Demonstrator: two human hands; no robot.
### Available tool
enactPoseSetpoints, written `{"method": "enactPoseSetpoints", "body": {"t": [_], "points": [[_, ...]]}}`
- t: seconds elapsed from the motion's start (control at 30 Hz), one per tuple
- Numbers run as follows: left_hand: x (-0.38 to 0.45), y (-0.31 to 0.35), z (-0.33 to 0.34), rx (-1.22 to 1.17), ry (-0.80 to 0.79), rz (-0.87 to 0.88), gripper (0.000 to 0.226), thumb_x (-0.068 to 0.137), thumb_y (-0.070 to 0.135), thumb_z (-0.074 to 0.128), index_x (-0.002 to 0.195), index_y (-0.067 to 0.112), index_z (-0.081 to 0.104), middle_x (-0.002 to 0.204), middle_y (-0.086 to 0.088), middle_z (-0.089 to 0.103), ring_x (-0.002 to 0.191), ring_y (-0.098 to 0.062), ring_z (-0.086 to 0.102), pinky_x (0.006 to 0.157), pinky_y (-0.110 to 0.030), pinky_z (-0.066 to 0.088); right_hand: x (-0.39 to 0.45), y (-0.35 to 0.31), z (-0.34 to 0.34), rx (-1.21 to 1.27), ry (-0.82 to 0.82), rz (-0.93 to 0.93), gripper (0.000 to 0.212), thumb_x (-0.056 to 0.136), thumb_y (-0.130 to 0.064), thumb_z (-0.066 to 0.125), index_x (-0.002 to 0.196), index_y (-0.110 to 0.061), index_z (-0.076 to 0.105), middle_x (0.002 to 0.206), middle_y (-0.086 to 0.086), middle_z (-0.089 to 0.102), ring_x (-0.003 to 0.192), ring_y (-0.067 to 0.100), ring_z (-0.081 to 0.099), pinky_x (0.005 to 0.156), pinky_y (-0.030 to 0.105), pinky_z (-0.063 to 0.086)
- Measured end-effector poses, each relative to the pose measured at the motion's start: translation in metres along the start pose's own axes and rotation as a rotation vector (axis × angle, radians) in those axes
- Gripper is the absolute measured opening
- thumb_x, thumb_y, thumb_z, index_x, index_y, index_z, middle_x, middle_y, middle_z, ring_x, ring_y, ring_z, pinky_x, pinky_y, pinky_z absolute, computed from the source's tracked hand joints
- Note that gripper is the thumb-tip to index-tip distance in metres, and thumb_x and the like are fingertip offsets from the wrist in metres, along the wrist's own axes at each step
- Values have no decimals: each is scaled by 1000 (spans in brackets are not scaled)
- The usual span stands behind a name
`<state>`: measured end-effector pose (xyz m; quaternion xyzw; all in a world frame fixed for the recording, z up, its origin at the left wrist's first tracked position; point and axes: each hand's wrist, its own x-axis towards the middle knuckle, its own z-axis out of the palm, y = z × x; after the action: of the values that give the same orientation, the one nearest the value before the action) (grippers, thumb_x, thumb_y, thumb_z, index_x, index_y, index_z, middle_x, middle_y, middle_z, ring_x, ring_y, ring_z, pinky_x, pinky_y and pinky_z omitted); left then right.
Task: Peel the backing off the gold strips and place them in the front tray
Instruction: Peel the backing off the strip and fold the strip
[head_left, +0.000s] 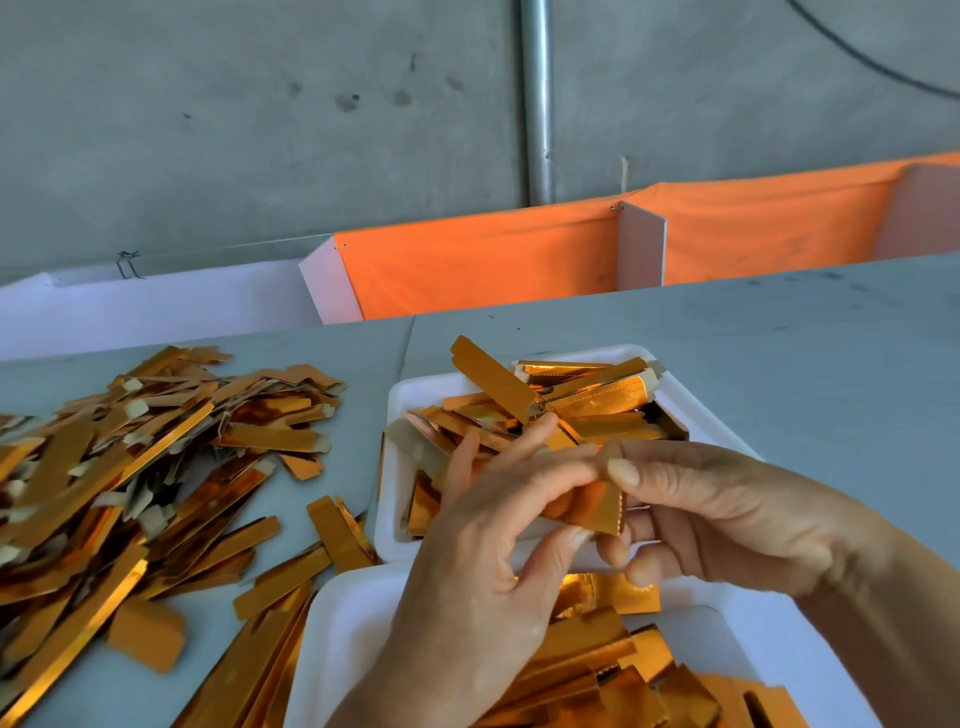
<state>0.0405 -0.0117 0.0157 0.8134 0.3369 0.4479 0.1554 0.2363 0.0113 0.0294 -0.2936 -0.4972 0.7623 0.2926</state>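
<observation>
Gold strip (587, 506) – pinched btwn both hands' fingers (621, 472)

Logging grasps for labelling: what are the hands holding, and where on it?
Both hands, left and right, pinch one gold strip at its upper edge.

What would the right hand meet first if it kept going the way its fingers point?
Most likely the left hand: the right hand points leftward, both pinching one gold strip between them. Depth is uncertain.

trays (670, 384): 2 | hands (483, 561): 2 | gold strips (156, 467): too many to count
</observation>
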Motion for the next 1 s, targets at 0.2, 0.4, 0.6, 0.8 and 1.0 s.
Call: {"method": "enactPoseSetpoints", "body": {"t": [0.2,0.4,0.6,0.8,1.0], "points": [[-1,0,3,-33,139,-100,58,84,35,55,138,44,34,153,26,18,142,3,13,114,-17,19,2,1,5,-90,131,-12,41,57,-16,91,84,-9,61,84,13,69,83,21,69,73,30,58],[1,-6,4,-504,221,-363,55,76,29,70,125,29,47,113,14,67,106,-7,64,84,-16,50,12,4,22,-529,201,-11,32,60,-23,84,80,-16,60,78,1,65,73,16,67,69,26,54],[0,-8,-2,-532,94,-341,44,85,26,59,129,30,54,116,12,67,110,-7,62,90,-17,48,5,1,18,-652,318,-30,42,64,-61,75,84,-27,62,90,-2,72,85,14,71,75,28,58],[-2,-6,-1,-508,-133,-400,41,90,34,39,129,38,54,114,19,67,109,-3,60,98,-33,48,1,-3,3,-451,567,-415,36,77,-57,66,101,-30,69,97,-5,69,81,8,63,59,21,46],[0,-3,-5,-462,-266,-399,41,91,29,31,113,43,62,96,8,72,78,-5,64,70,-17,52,2,-5,7,-402,439,-417,19,77,-33,73,85,-16,72,65,0,60,56,9,53,49,16,42]]}}
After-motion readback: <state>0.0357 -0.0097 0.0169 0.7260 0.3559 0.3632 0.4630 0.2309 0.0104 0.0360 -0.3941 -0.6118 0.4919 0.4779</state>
